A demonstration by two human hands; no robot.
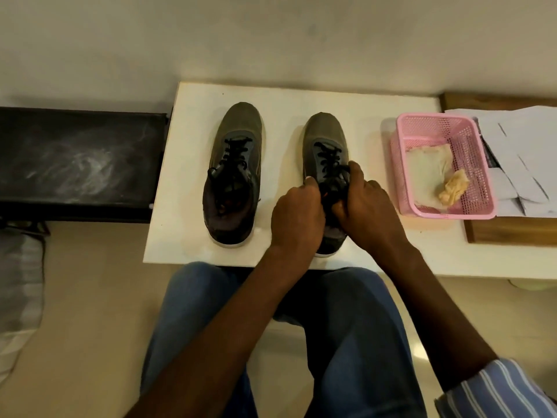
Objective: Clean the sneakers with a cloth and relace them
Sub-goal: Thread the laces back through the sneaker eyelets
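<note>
While I'm watching remotely, the left sneaker (233, 173) is sitting laced on the white table (180, 206), untouched. My left hand (297, 217) and right hand (366, 208) are both pinching the black laces (330, 164) over the right sneaker (324, 140). Beside it, cloths (428, 173) are lying in the pink basket (476, 164).

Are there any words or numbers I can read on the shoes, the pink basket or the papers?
None can be read.
Left sneaker: no brand or label shows.
Right sneaker: no text shows; both hands cover its rear part.
Pink basket: no text shows.
White papers: only dark marks, too blurred to read.
</note>
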